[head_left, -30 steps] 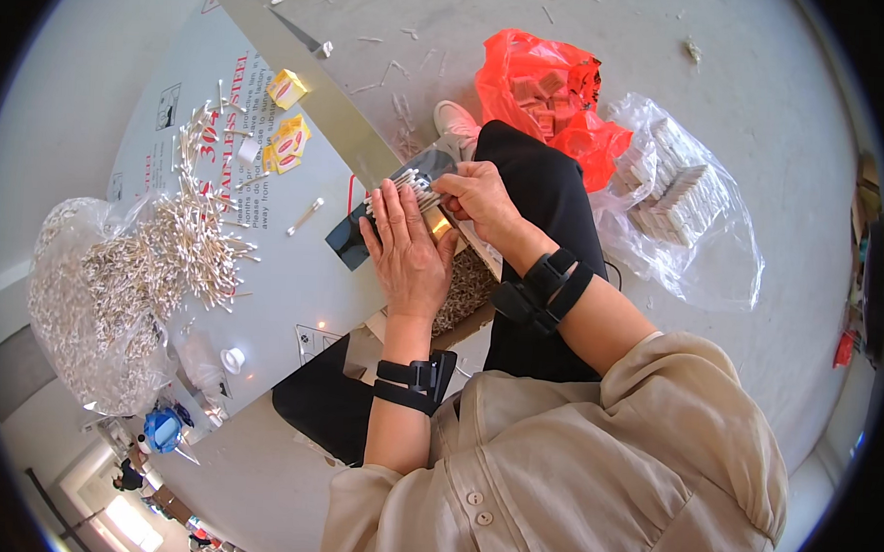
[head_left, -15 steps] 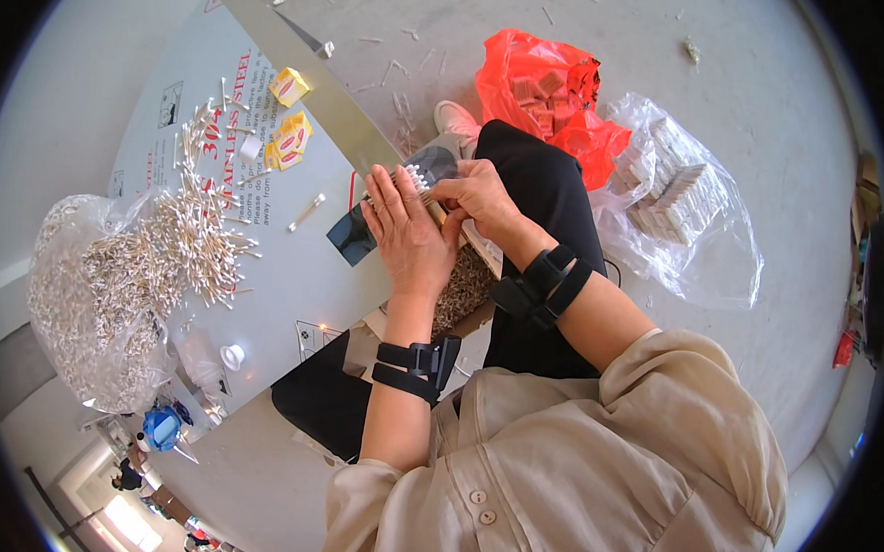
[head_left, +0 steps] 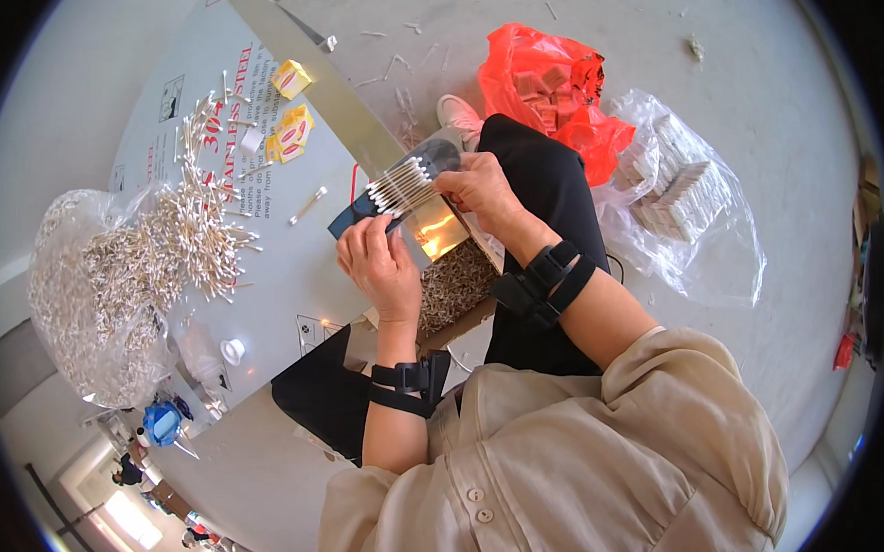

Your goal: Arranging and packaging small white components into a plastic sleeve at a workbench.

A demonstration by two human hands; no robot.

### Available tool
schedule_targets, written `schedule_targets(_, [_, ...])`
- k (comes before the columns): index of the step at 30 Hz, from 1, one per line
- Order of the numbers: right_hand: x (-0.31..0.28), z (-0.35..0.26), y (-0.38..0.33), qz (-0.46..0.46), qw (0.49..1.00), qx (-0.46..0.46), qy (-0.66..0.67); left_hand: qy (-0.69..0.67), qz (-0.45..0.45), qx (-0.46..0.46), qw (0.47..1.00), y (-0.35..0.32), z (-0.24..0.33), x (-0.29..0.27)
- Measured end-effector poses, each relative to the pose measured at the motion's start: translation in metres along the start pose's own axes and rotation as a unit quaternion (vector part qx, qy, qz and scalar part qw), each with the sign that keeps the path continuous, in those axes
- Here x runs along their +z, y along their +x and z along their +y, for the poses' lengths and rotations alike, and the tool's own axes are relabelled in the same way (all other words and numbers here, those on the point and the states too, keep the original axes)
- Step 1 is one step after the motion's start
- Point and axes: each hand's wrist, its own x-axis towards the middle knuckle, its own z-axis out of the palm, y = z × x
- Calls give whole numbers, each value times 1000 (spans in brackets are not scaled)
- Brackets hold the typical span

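Observation:
A row of white-tipped cotton swabs (head_left: pixel 403 188) lies side by side on a dark, see-through plastic sheet (head_left: pixel 350 216) over the table's edge. My left hand (head_left: pixel 384 272) has its fingers bent, with the tips drawn together at the near left edge of the sheet, by the swab ends. On the other side, my right hand (head_left: pixel 489 194) pinches with thumb and forefinger at the right end of the row; its grip partly hides what is between them. Below the sheet stands an open box (head_left: pixel 456 286) filled with loose swabs.
A clear bag (head_left: pixel 100 303) spills a heap of loose swabs (head_left: pixel 195 233) over the metal-topped table (head_left: pixel 277 270). Small yellow boxes (head_left: pixel 291 133) and a single swab (head_left: pixel 309 205) lie farther up. On the floor are a red bag (head_left: pixel 583 135) and a clear bag of white packs (head_left: pixel 683 197).
My left hand has lifted off the swabs, where it lay flat, and drawn back left with bent fingers. The row is uncovered, and a bright orange reflection shows beside it. My right hand barely moved.

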Motion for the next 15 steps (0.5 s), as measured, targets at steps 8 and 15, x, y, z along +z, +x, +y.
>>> schedule_targets(8, [0,-1,-1,-7,1000,-12,14,-16,-11,-12,1000,20,-10,8])
schedule_targets(15, [1,-2,-1,-10,1000,-10,15,-66,-18,-63,996,25,-9,7])
